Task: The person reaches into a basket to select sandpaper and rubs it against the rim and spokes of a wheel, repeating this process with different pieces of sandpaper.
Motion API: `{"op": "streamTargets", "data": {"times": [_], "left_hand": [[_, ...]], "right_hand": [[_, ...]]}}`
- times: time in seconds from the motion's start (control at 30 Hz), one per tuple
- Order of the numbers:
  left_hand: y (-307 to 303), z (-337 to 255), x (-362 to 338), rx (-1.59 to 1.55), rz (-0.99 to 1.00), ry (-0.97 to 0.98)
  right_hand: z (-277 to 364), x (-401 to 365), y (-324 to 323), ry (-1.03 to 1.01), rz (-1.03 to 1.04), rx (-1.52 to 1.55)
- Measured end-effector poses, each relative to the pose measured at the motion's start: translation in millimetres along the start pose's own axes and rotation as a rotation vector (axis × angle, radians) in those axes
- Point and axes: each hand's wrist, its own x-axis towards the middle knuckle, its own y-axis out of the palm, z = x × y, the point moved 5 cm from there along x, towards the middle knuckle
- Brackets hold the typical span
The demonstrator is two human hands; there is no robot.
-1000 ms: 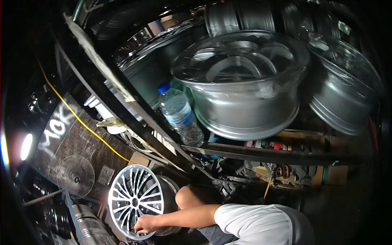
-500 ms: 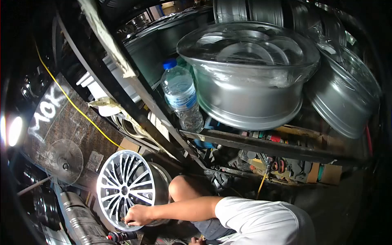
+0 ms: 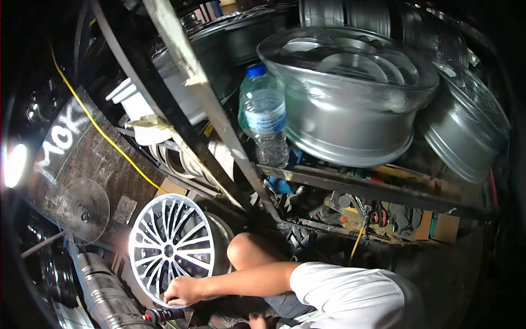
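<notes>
My right hand (image 3: pixel 184 290) is closed at the lower edge of a wheel rim (image 3: pixel 169 250) with white-silver spokes and a dark inner barrel. The fingers curl against the rim's face. Whatever they pinch is too small or hidden to make out. The rim stands tilted on edge, its spoked face turned towards the light. Below the hand lies a dark bottle or can with a red end (image 3: pixel 163 315). A small patch of skin, seemingly my left hand (image 3: pixel 257 321), shows at the bottom edge of the view; its fingers are not clear.
A large silver rim (image 3: pixel 350 120) and a clear water bottle (image 3: pixel 265 118) with a blue cap sit on a metal shelf (image 3: pixel 350 186). A second rim (image 3: pixel 460 126) leans beside them. Left are a fan (image 3: pixel 85 211), a yellow cable (image 3: pixel 101 127) and a metal cylinder (image 3: pixel 109 290).
The view has shifted slightly, so the shelf and bottle appear further right. My right hand stays at the rim's lower edge, a little further left and higher in the view.
</notes>
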Motion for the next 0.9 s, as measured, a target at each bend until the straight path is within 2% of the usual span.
{"op": "streamTargets", "data": {"times": [0.03, 0.07, 0.1, 0.13, 0.2, 0.23, 0.27, 0.3, 0.33, 0.37, 0.4, 0.47, 0.5, 0.53, 0.6, 0.67, 0.7, 0.73, 0.8, 0.83, 0.87, 0.9], "left_hand": [[2, 13, 0, 0.010, -0.007, 0.010], [1, -11, -7, 0.156, 0.072, -0.029], [13, 4, -4, 0.381, 0.111, 0.058], [-6, -21, -1, 0.310, 0.399, -0.040], [-70, -73, 2, 0.312, 0.285, -0.148], [-101, -86, 10, 0.278, 0.228, -0.090], [-120, -60, 30, 0.293, 0.163, 0.109], [-173, -94, 36, 0.183, 0.075, 0.035], [-211, -89, 52, 0.168, 0.014, -0.080], [-253, -96, 63, 0.312, -0.151, -0.026], [-285, -87, 80, 0.323, -0.282, -0.017], [-341, -95, 109, 0.098, -0.430, -0.064], [-352, -82, 130, 0.097, -0.581, -0.025], [-354, -59, 154, 0.100, -0.727, 0.021], [-335, 7, 204, -0.336, -0.693, -0.126], [-313, 2, 210, -0.689, -0.731, -0.335], [-312, 1, 208, -0.628, -0.745, -0.383], [-313, -11, 200, -0.677, -0.802, -0.429], [-305, 22, 220, -0.900, -0.852, -0.338], [-309, 36, 233, -0.962, -0.801, -0.291], [-303, 48, 239, -0.982, -0.848, -0.314], [-304, 45, 240, -0.954, -0.864, -0.324]], "right_hand": [[-1, 1, -2, -0.004, -0.018, -0.004], [-5, 3, -1, 0.000, -0.011, 0.020], [-12, 2, -1, 0.015, -0.022, 0.003], [-12, 1, -8, 0.064, -0.012, -0.006], [-31, 1, -3, 0.118, 0.004, -0.191], [-41, 4, -1, 0.187, 0.057, -0.140], [-42, 5, -3, 0.219, 0.051, -0.201], [-44, 9, -6, 0.216, 0.043, -0.209], [-56, 12, -1, 0.148, -0.045, -0.141], [-64, 14, 2, 0.210, -0.080, -0.103], [-60, 19, -3, 0.239, -0.110, 0.014], [-67, 23, -1, 0.349, -0.092, 0.075], [-67, 23, -1, 0.322, -0.086, 0.058], [-88, 13, 11, 0.422, -0.074, 0.109], [-117, 1, 28, 0.489, -0.109, 0.289], [-108, 7, 26, 0.761, 0.075, 0.455], [-113, 7, 33, 0.741, 0.036, 0.613], [-109, 11, 33, 0.749, 0.039, 0.641], [-110, 14, 38, 0.761, 0.041, 0.703], [-113, 13, 38, 0.811, 0.116, 0.669], [-115, 8, 39, 0.941, 0.103, 0.614], [-108, 13, 31, 0.857, 0.232, 0.294]]}}
